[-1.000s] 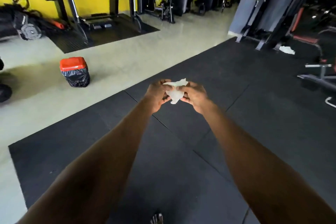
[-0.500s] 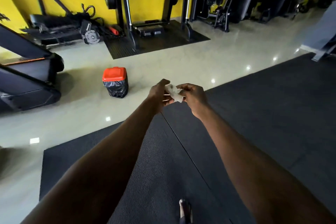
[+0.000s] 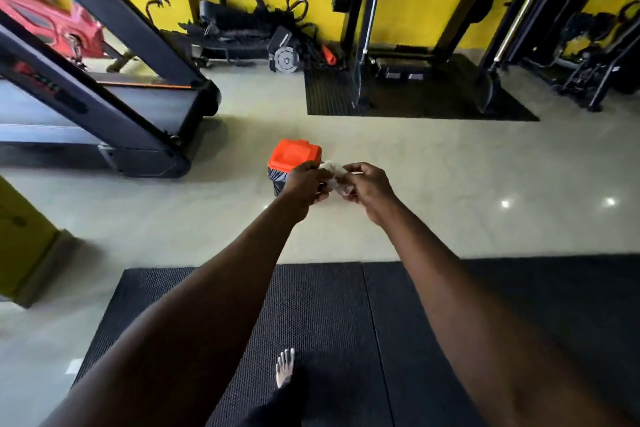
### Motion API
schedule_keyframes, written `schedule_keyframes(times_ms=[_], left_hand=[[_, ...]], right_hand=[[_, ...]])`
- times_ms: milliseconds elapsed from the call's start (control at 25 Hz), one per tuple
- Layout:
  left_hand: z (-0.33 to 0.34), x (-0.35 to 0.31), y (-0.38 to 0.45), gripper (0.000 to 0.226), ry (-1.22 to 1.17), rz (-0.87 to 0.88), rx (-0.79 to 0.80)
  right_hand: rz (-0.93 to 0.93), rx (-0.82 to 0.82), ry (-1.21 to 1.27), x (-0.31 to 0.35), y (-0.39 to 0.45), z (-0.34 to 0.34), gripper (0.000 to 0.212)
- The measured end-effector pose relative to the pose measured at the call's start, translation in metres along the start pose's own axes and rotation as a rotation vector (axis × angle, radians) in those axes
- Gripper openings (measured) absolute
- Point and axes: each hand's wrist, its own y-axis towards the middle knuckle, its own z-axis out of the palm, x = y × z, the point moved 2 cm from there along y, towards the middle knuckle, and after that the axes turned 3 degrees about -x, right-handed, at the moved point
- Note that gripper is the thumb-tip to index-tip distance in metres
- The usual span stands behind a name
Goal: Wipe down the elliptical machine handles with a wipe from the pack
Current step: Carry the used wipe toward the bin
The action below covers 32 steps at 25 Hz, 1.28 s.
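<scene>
Pinching a crumpled white wipe (image 3: 334, 176) between them at the centre of the frame, the left hand (image 3: 306, 184) and the right hand (image 3: 367, 184) each curl fingers and thumb round one end of it, arms stretched well out ahead. Just beyond the left hand, partly hidden by it, stands a small bin (image 3: 294, 158) with a glossy orange lid and a crinkled black liner; the wipe looks bound for it, though that is only a guess. From here the thin, limp wad could slip out of so light a pinch and land on the pale polished floor (image 3: 433, 191), whose sheen and bright spots of reflected light suggest a slick surface; a bare foot (image 3: 284, 367) at the lower centre stepping off the pebbled black rubber mat (image 3: 329, 305) onto it could slide. A toss from this far could also miss the bin, if its lid is down. No elliptical handles or wipe pack are in view; a dark, smooth-framed treadmill (image 3: 104, 104) fills the upper left, against a yellow wall.
</scene>
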Motion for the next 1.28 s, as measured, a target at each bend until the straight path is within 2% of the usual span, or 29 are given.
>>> schedule_keyframes(times_ms=[120, 240, 360, 520, 720, 920, 1000, 1280], left_hand=[[-0.020, -0.026, 0.104, 0.018, -0.006, 0.012, -0.063], [-0.028, -0.055, 0.185, 0.012, 0.004, -0.055, -0.042], [-0.037, -0.081, 0.265, 0.018, 0.053, -0.085, -0.035], [-0.051, -0.099, 0.375, 0.020, 0.142, -0.061, -0.138], [-0.054, -0.124, 0.498, 0.021, 0.184, -0.115, -0.205], [-0.081, -0.147, 0.593, 0.015, 0.138, -0.135, -0.233], [-0.098, -0.151, 0.633, 0.013, 0.148, -0.131, -0.217], [-0.154, -0.155, 0.725, 0.022, 0.151, -0.164, -0.159]], right_hand=[[0.057, 0.020, 0.031, 0.012, 0.096, 0.041, 0.015], [0.092, 0.015, 0.031, 0.030, 0.182, 0.063, 0.017], [0.130, 0.052, 0.046, 0.044, 0.267, 0.087, 0.018], [0.147, 0.102, 0.037, 0.044, 0.379, 0.123, 0.015], [0.235, 0.124, 0.002, 0.046, 0.518, 0.151, 0.013], [0.274, 0.161, 0.004, 0.063, 0.605, 0.195, 0.010], [0.280, 0.127, 0.005, 0.063, 0.637, 0.215, 0.009], [0.331, 0.089, -0.003, 0.048, 0.702, 0.285, 0.010]])
